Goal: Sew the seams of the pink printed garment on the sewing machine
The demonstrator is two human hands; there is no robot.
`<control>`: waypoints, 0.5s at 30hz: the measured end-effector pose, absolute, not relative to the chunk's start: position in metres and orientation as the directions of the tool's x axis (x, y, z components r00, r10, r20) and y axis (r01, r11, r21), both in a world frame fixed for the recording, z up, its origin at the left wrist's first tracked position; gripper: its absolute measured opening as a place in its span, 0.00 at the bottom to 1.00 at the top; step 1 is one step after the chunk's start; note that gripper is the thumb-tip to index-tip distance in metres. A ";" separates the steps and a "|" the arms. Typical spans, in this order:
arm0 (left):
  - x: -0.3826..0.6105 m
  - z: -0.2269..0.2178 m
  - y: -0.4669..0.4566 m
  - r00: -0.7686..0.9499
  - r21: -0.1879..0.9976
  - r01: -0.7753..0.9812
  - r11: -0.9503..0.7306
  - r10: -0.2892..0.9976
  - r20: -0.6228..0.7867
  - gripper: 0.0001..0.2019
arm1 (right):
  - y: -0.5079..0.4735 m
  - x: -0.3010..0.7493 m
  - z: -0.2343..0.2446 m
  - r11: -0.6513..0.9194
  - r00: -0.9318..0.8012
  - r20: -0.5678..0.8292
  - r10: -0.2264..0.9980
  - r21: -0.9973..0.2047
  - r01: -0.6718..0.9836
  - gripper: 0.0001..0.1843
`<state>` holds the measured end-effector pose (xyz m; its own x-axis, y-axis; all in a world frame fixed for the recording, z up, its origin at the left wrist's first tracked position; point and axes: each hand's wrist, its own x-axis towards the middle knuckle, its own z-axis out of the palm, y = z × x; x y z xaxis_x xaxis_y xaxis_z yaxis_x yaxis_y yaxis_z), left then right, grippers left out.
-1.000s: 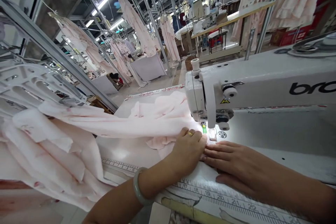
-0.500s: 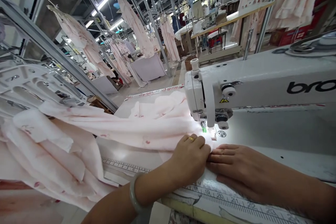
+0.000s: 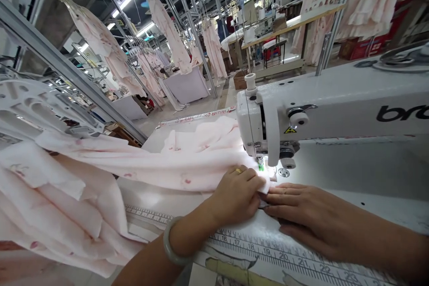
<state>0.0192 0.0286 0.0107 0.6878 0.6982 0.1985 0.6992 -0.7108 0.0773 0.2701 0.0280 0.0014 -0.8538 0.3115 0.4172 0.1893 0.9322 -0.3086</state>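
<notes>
A pale pink printed fabric (image 3: 174,165) stretches from a heap at the left across the table to the needle of a white sewing machine (image 3: 331,107). My left hand (image 3: 236,194), with a gold ring and a jade bangle on the wrist, is curled with its fingers pinching the fabric's edge just in front of the presser foot (image 3: 270,172). My right hand (image 3: 298,210) lies flat on the fabric beside it, fingertips touching the left hand's knuckles. The needle area is lit.
A printed ruler strip (image 3: 284,254) runs along the table's near edge. A white plastic frame (image 3: 40,107) and a grey metal rail (image 3: 73,76) stand at the left. Pink garments (image 3: 167,27) hang from overhead rails; other sewing tables (image 3: 284,27) stand behind.
More fabric has come forward onto the table by the needle. My left hand shifted slightly left and my right hand stayed flat beside it. The view tilted a little.
</notes>
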 end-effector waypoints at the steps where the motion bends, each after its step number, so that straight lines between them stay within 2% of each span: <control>1: 0.018 0.010 0.027 0.670 0.092 0.708 -0.700 0.708 0.223 0.12 | 0.029 0.271 0.002 0.940 -0.845 0.442 0.301 -0.286 0.185 0.17; 3: 0.016 0.010 0.024 0.647 0.088 0.723 -0.685 0.717 0.260 0.12 | 0.030 0.272 0.003 0.949 -0.827 0.483 0.288 -0.258 0.180 0.18; 5: 0.014 0.011 0.023 0.651 0.054 0.723 -0.688 0.706 0.278 0.07 | 0.032 0.273 0.004 0.947 -0.820 0.492 0.292 -0.268 0.176 0.18; 8: 0.012 0.010 0.023 0.684 0.012 0.693 -0.720 0.664 0.301 0.08 | 0.037 0.277 0.006 0.909 -0.824 0.452 0.343 -0.381 0.170 0.16; 11: 0.011 0.008 0.023 0.706 -0.005 0.673 -0.739 0.641 0.302 0.08 | 0.045 0.283 0.005 0.841 -0.789 0.418 0.449 -0.496 0.216 0.16; 15: 0.010 0.006 0.024 0.713 -0.012 0.666 -0.746 0.632 0.302 0.09 | 0.055 0.288 0.004 0.839 -0.780 0.389 0.489 -0.455 0.299 0.21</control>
